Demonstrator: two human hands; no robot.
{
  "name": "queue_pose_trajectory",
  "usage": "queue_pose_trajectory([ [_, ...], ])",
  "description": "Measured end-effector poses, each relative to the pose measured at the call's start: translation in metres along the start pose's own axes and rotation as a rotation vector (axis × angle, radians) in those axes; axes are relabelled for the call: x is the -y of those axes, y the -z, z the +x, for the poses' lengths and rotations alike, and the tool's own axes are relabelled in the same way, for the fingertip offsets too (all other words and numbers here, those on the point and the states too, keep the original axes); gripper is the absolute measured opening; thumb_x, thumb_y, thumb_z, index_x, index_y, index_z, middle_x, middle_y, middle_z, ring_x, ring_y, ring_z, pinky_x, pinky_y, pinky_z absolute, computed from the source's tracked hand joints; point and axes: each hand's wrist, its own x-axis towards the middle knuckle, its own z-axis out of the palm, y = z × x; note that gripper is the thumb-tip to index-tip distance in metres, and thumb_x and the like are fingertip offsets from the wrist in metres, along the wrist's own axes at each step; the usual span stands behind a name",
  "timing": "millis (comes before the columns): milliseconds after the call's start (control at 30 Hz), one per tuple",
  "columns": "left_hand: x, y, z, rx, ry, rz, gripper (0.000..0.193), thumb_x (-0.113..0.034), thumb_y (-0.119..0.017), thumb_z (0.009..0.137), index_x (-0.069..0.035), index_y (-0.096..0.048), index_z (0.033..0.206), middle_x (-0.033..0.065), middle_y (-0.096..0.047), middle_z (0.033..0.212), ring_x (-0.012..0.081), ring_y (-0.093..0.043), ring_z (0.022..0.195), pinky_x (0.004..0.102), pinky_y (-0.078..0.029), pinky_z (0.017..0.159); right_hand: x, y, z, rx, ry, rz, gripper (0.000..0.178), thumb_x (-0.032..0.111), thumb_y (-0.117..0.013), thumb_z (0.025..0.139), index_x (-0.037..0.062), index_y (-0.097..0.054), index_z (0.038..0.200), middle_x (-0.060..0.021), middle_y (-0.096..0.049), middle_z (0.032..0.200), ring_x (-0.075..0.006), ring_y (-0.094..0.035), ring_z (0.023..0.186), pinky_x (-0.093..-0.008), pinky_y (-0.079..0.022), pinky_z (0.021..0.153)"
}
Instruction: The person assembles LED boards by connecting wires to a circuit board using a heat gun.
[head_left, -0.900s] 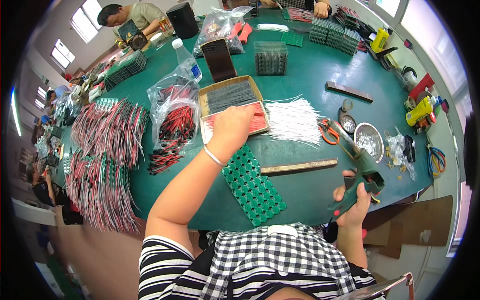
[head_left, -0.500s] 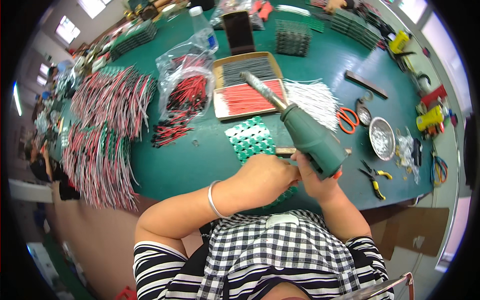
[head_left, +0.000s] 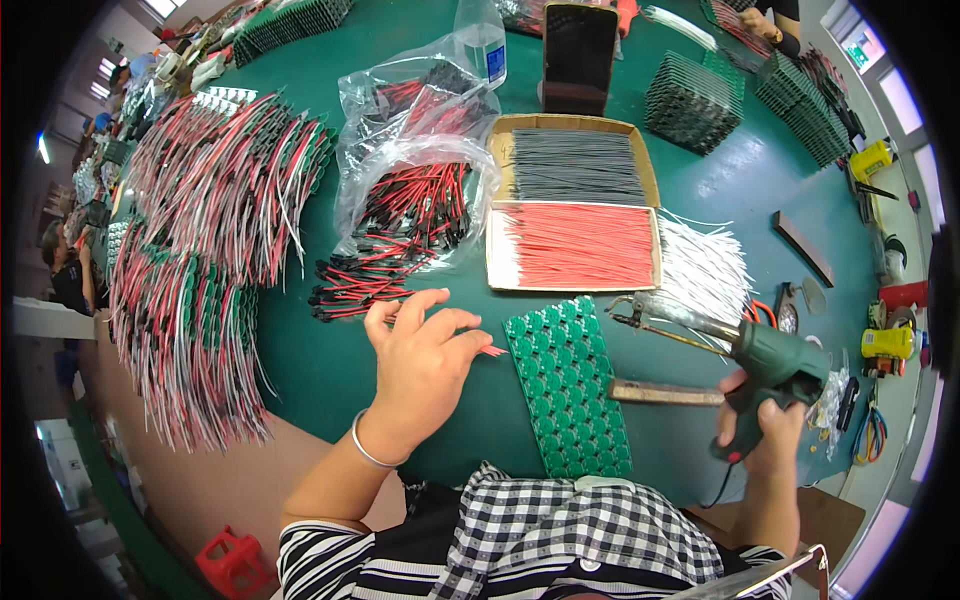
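Note:
My right hand (head_left: 762,425) is wrapped round the grip of a green soldering gun (head_left: 785,365). Its metal barrel points left, over the edge of the white wires (head_left: 705,265). My left hand (head_left: 425,365) is at the near side of a loose pile of short red and black wires (head_left: 365,275), fingers bent and partly spread. Reddish wire ends (head_left: 492,351) stick out by its thumb; the rest of them is hidden by the hand. Between my hands a green sheet of round circuit boards (head_left: 570,390) lies flat on the table. Beside it rests a wooden bar (head_left: 665,393).
A tray of red wires (head_left: 580,248) and a box of grey wires (head_left: 575,165) lie ahead, a phone (head_left: 578,60) upright behind. A plastic bag (head_left: 365,110) holds more wires. Wired boards (head_left: 200,300) are heaped left. Orange-handled scissors (head_left: 762,313) lie right.
My hands have parted: the left moved left to the red and black wires, the right moved right with the soldering gun. The gun's barrel has swung lower, and the board sheet is uncovered.

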Motion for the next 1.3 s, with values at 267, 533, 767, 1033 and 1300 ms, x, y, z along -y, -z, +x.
queue_pose_trajectory([
  [267, 0.012, -0.023, 0.008, -0.096, -0.105, 0.098, 0.010, -0.022, -0.074, 0.075, -0.022, -0.072, 0.085, -0.0093, -0.061, 0.080, 0.0161, -0.057, 0.099, 0.0490, -0.022, 0.097, -0.063, -0.049, 0.000, -0.107, -0.072, 0.023, 0.058, 0.037, -0.070, 0.085, -0.0072, -0.050, 0.117, -0.0150, -0.065, 0.084, -0.0180, -0.058, 0.049, -0.0299, -0.047, 0.047],
  [533, 0.006, -0.018, 0.007, -0.101, -0.095, 0.074, 0.013, -0.023, -0.071, 0.075, -0.022, -0.074, 0.088, -0.0112, -0.064, 0.080, 0.0141, -0.056, 0.095, 0.0463, -0.020, 0.098, -0.058, -0.055, 0.006, 0.294, 0.211, -0.755, 0.027, 0.022, -0.060, 0.089, 0.0024, -0.064, 0.108, -0.0042, -0.068, 0.075, -0.0183, -0.066, 0.066, -0.0330, -0.051, 0.067],
  [767, 0.005, -0.021, 0.006, -0.074, -0.096, 0.050, 0.012, -0.021, -0.071, 0.076, -0.021, -0.073, 0.087, -0.0109, -0.060, 0.078, 0.0139, -0.053, 0.092, 0.0465, -0.021, 0.097, -0.075, -0.055, -0.006, 0.234, 0.198, -0.663, 0.019, 0.012, -0.065, 0.081, 0.0022, -0.066, 0.097, -0.0100, -0.065, 0.080, -0.0272, -0.064, 0.066, -0.0373, -0.051, 0.060],
  [1033, 0.007, -0.023, 0.006, -0.043, -0.096, 0.051, 0.012, -0.019, -0.069, 0.077, -0.021, -0.073, 0.087, -0.0104, -0.058, 0.077, 0.0138, -0.053, 0.091, 0.0468, -0.021, 0.097, -0.083, -0.054, -0.008, 0.249, 0.219, -0.685, 0.029, 0.015, -0.066, 0.083, -0.0015, -0.060, 0.106, -0.0119, -0.065, 0.089, -0.0232, -0.062, 0.066, -0.0333, -0.052, 0.060],
  [1300, 0.007, -0.023, 0.007, -0.031, -0.099, 0.045, 0.012, -0.019, -0.069, 0.077, -0.021, -0.073, 0.088, -0.0098, -0.056, 0.076, 0.0136, -0.053, 0.090, 0.0468, -0.021, 0.097, -0.082, -0.056, -0.003, 0.310, 0.354, -0.805, 0.035, 0.021, -0.062, 0.089, -0.0049, -0.058, 0.111, -0.0073, -0.063, 0.079, -0.0135, -0.061, 0.058, -0.0279, -0.051, 0.056],
])
